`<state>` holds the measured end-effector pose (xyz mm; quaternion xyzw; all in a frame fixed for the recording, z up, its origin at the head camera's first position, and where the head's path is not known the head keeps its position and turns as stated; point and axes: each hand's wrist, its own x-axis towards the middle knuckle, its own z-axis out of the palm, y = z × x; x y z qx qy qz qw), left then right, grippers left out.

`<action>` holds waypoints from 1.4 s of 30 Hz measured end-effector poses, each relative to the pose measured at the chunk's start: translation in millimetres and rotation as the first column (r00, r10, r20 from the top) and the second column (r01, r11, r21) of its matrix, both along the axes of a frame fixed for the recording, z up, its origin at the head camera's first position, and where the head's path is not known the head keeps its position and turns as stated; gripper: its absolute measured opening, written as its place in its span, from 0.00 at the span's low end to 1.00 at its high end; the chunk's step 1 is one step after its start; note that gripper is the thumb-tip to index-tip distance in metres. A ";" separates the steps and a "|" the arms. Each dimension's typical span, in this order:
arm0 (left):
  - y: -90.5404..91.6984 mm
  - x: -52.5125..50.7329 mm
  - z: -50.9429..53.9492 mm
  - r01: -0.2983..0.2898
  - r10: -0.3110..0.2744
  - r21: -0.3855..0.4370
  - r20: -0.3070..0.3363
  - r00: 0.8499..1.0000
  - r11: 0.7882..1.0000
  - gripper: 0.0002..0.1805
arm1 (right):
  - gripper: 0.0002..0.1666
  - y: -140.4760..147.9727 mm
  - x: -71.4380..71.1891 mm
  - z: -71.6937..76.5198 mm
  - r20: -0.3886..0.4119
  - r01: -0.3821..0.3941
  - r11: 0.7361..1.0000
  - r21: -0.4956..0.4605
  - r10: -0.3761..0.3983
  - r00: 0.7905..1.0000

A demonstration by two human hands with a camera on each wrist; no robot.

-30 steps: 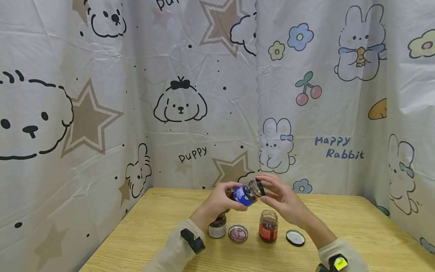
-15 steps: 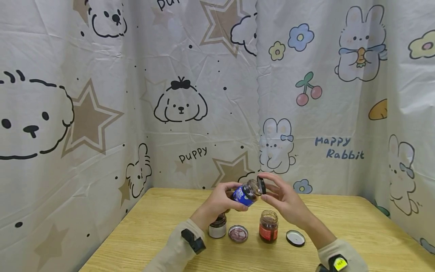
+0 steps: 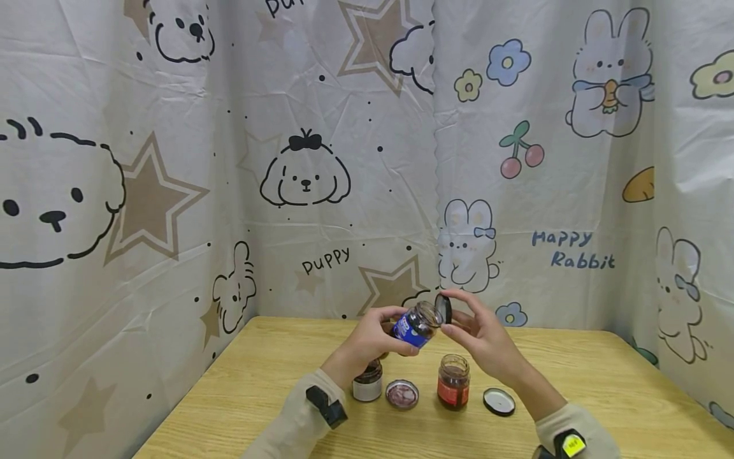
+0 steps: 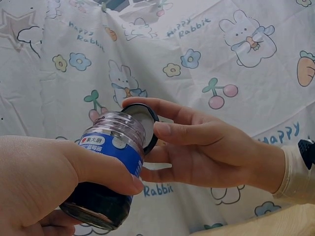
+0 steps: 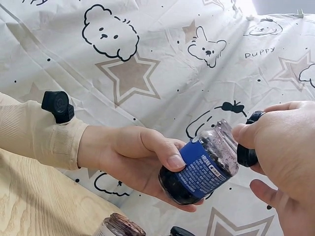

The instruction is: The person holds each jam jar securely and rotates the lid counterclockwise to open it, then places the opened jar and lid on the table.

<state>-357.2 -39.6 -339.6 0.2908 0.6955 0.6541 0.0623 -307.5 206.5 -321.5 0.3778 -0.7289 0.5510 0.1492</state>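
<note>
My left hand (image 3: 367, 338) grips a glass jar (image 3: 414, 328) with a blue label and dark contents, tilted so its mouth leans to the right. The thumb lies across the label in the left wrist view. Between thumb and fingers, my right hand (image 3: 482, 335) pinches a black lid (image 3: 443, 309) beside the jar's mouth. Tipped away from the threaded rim, the lid shows its pale inside (image 4: 142, 120) in the left wrist view. Dark jam-like stuff coats the jar's glass (image 5: 219, 147) in the right wrist view.
On the wooden table (image 3: 229, 395) stand a lidless red-labelled jar (image 3: 453, 386) and a white-labelled jar (image 3: 367, 382), partly behind my left hand. A reddish-white lid (image 3: 402, 394) and a black-rimmed lid (image 3: 499, 402) lie near them. A printed curtain (image 3: 309, 268) surrounds the table.
The black lid has come off the mouth of the blue-labelled jar and tipped open to the right in my right hand. The left hand and the jar have hardly moved.
</note>
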 end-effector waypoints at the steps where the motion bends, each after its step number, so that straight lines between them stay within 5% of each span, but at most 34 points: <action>1: 0.1 0.2 0.0 0.000 0.000 0.001 -0.001 1.000 1.000 0.35 | 0.33 0.2 -0.3 -0.3 -0.005 0.004 1.000 0.000 -0.004 1.000; 30: 2.7 1.4 -0.4 0.069 -0.070 0.079 0.006 0.998 0.994 0.32 | 0.30 -0.9 2.2 -1.9 -0.001 0.030 0.995 -0.099 -0.031 1.000; 42: 3.2 0.0 -1.0 0.042 -0.043 0.071 0.002 0.999 0.997 0.34 | 0.28 -7.3 2.5 -6.9 0.077 0.007 0.982 -0.190 0.008 0.997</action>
